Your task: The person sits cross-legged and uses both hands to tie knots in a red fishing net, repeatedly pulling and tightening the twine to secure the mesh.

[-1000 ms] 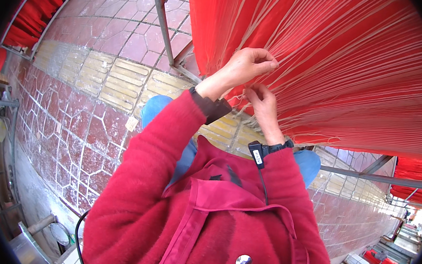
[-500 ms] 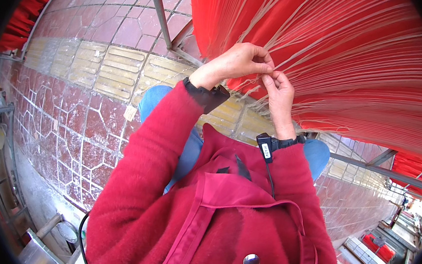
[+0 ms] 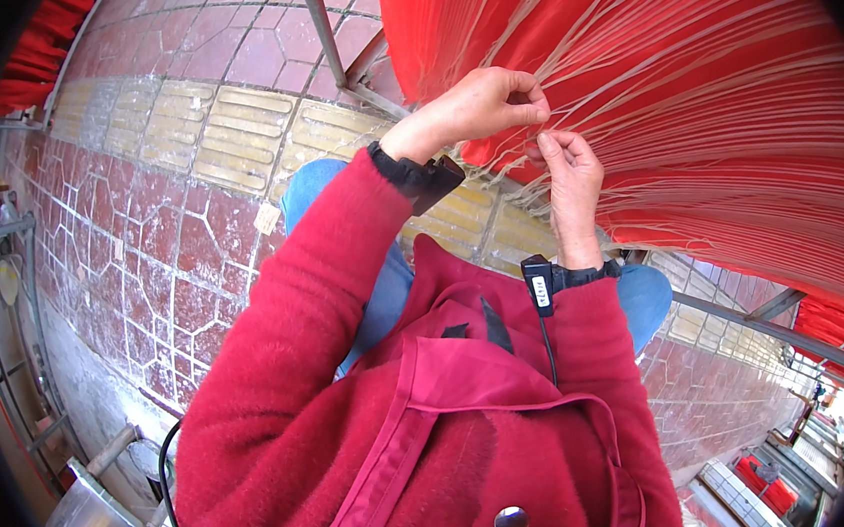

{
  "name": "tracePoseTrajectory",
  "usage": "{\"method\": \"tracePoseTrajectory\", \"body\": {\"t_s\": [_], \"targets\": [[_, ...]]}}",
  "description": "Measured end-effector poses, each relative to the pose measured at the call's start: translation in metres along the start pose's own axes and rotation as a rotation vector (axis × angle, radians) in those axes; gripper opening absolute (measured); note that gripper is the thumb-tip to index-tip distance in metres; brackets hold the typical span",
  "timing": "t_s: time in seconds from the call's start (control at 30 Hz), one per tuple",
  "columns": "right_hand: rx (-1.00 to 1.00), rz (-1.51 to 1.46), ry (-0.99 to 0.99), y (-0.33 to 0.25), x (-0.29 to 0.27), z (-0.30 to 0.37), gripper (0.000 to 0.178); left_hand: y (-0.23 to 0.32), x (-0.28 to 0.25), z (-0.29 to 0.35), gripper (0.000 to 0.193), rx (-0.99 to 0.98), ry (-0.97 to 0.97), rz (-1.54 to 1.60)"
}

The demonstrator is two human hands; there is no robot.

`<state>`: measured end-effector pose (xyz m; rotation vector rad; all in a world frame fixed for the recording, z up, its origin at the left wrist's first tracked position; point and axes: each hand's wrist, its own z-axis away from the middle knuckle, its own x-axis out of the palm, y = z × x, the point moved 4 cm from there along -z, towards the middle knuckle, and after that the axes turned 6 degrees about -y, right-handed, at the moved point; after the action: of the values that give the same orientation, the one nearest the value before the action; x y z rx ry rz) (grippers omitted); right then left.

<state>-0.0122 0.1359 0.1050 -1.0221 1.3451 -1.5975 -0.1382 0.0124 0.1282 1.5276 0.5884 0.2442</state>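
Long thin beige strands (image 3: 694, 137) fan out over a red cloth (image 3: 584, 17) in front of me, their loose ends gathering near my fingers. My left hand (image 3: 496, 104) is closed in a pinch at the strand ends, thumb against forefinger. Just right of it and slightly nearer, my right hand (image 3: 575, 177) also pinches, its thumb and forefinger at the strands. A small gap separates the two sets of fingertips. What exactly lies between them is too fine to see fully. Frayed ends (image 3: 510, 176) hang below the hands, over the cloth's near edge.
A metal frame (image 3: 323, 19) stands left of the cloth, and a bar (image 3: 718, 320) runs off to the right. My knees (image 3: 644, 303) are under the frame's near side. Yellow ribbed tiles (image 3: 242, 137) and red paving (image 3: 157, 250) cover the ground. More red cloth (image 3: 52, 20) hangs far left.
My hands have drawn slightly apart; the right one has moved a little right, the left a little up. The view has shifted slightly.
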Motion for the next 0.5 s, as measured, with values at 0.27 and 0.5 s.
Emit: {"method": "tracePoseTrajectory", "body": {"t_s": [0.27, 0.5], "targets": [[-0.005, -0.057, 0.022, 0.002, -0.002, 0.005, 0.013, -0.002, -0.007, 0.003, 0.030, -0.004, 0.023, 0.372], [-0.112, -0.094, -0.058, 0.005, -0.012, 0.018, 0.007, -0.011, -0.017, 0.003, 0.029, -0.151, 0.143, 0.576]]}}
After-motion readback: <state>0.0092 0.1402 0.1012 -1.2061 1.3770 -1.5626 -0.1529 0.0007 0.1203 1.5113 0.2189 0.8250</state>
